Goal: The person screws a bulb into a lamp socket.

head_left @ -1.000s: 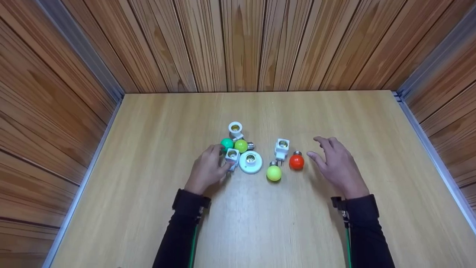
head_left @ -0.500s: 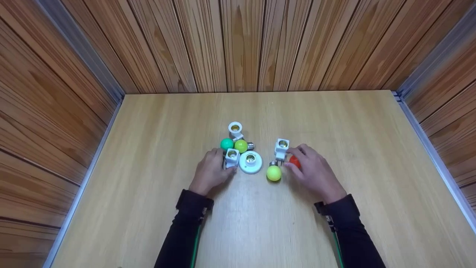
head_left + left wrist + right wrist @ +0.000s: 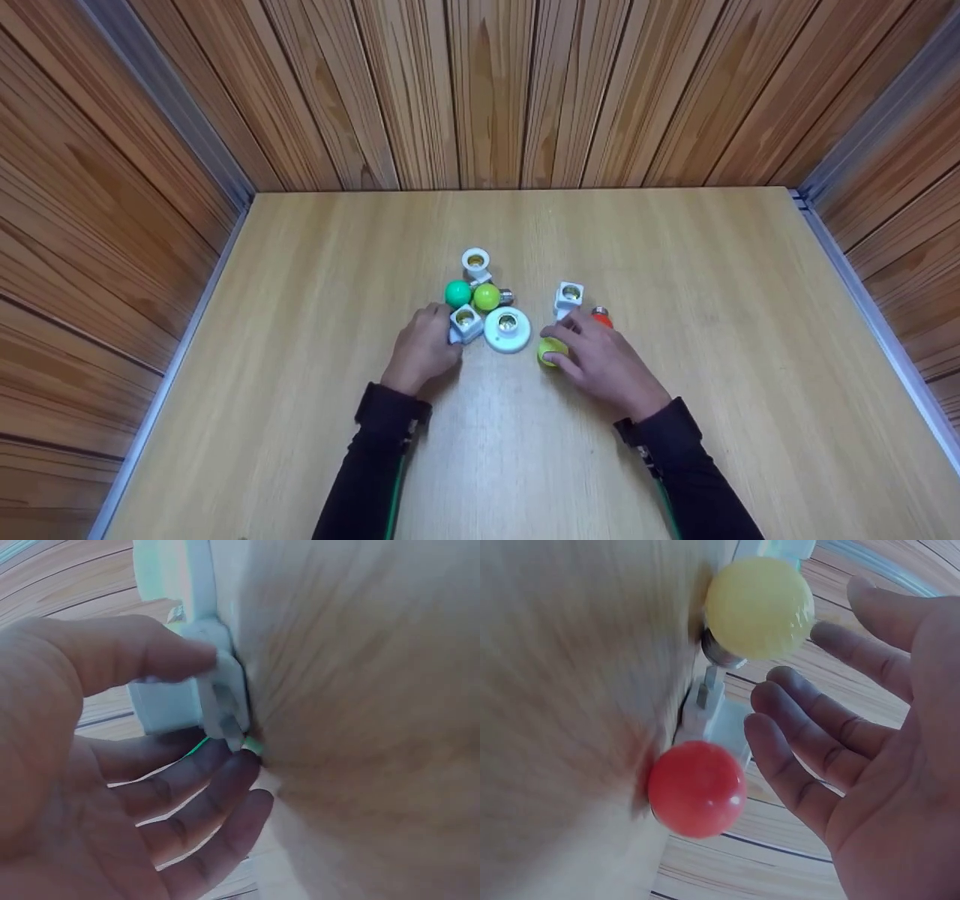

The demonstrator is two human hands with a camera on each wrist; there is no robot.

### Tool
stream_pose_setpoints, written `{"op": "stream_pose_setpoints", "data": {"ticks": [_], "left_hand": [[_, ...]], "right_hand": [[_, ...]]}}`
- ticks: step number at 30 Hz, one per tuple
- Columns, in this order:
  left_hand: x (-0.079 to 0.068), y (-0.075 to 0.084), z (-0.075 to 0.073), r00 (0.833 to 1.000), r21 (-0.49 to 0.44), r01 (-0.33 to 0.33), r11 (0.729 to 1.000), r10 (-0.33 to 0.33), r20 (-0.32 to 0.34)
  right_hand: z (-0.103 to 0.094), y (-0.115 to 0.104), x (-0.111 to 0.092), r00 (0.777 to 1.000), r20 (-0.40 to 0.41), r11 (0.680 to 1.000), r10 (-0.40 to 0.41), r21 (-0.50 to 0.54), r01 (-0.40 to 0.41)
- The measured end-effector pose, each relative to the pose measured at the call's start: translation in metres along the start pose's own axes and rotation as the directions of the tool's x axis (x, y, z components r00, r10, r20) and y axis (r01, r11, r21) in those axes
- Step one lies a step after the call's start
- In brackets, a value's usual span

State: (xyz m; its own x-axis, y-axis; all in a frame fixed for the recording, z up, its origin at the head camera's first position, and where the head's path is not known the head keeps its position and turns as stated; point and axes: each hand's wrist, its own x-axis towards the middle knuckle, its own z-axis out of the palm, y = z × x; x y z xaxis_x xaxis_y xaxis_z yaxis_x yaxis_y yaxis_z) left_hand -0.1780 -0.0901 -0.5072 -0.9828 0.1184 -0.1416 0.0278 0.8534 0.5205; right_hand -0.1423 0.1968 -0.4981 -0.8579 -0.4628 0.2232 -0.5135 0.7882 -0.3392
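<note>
My left hand (image 3: 422,349) pinches a white square plug-in lamp socket (image 3: 466,324) between thumb and finger. The left wrist view shows the thumb on this socket (image 3: 165,706) by its plug pins. Over the yellow-green bulb (image 3: 551,348) hovers my right hand (image 3: 604,364), fingers spread. In the right wrist view, a gap shows between those fingers and the yellow bulb (image 3: 759,607). The red bulb (image 3: 697,789) lies by the same hand, mostly hidden in the head view. Behind it, a second square socket (image 3: 568,296) lies partly covered by the fingers.
Beside the left hand are a round white lamp holder (image 3: 508,330), a green bulb (image 3: 458,293), another yellow-green bulb (image 3: 487,296) and an angled white socket (image 3: 475,262). Wood-panelled walls (image 3: 487,90) border the wooden table (image 3: 360,240) at the back and sides.
My right hand has moved left from beyond the red bulb to the yellow-green bulb. The left hand has taken hold of the square socket, which is now turned slightly.
</note>
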Motion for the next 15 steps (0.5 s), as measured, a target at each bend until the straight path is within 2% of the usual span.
{"op": "stream_pose_setpoints", "data": {"ticks": [3, 7, 15], "left_hand": [[0.0005, 0.0005, 0.0014, 1.000, 0.041, 0.004, 0.999, -0.004, -0.006], [0.0008, 0.0007, 0.0040, 0.999, 0.092, -0.019, 0.996, 0.023, -0.037], [0.0008, -0.0024, 0.0016, 0.996, 0.067, -0.056, 0.996, 0.061, -0.070]], "right_hand": [[0.0028, -0.0016, 0.0004, 1.000, 0.026, 1.000, -0.010, -0.014, 0.010], [0.0048, -0.0032, 0.0010, 0.999, 0.052, 1.000, -0.002, -0.011, 0.003], [0.0087, -0.0035, 0.0035, 0.998, 0.054, 0.999, 0.011, -0.040, -0.009]]}}
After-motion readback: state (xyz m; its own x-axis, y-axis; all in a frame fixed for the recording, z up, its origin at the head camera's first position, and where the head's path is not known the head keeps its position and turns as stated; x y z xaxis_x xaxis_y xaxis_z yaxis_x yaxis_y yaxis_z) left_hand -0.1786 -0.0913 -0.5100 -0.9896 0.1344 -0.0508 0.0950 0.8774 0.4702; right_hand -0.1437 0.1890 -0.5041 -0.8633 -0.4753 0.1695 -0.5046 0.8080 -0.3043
